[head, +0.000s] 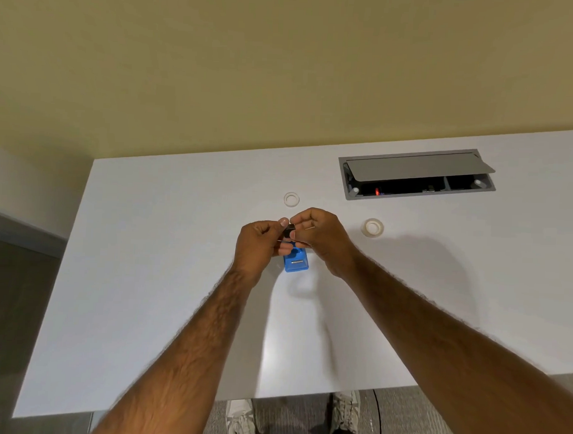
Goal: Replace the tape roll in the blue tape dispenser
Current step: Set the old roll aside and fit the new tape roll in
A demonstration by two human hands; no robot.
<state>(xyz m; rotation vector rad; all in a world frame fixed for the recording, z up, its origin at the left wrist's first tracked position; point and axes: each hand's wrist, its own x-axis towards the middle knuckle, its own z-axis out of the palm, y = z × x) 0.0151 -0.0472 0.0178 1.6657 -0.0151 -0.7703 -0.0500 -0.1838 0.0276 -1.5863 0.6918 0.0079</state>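
Observation:
The blue tape dispenser (296, 262) sits at the middle of the white table (146, 277), its far end hidden under my hands. Just above it my left hand (260, 243) and my right hand (320, 234) meet, both pinching a small black part (289, 231) between fingertips. A thin white ring, an empty tape core (291, 199), lies flat beyond my hands. A fuller clear tape roll (372, 227) lies on the table to the right of my right hand.
A grey cable box (416, 176) with its lid propped open is sunk into the table at the back right. A yellow wall rises behind the table. My shoes (239, 419) show on the grey carpet below the near table edge.

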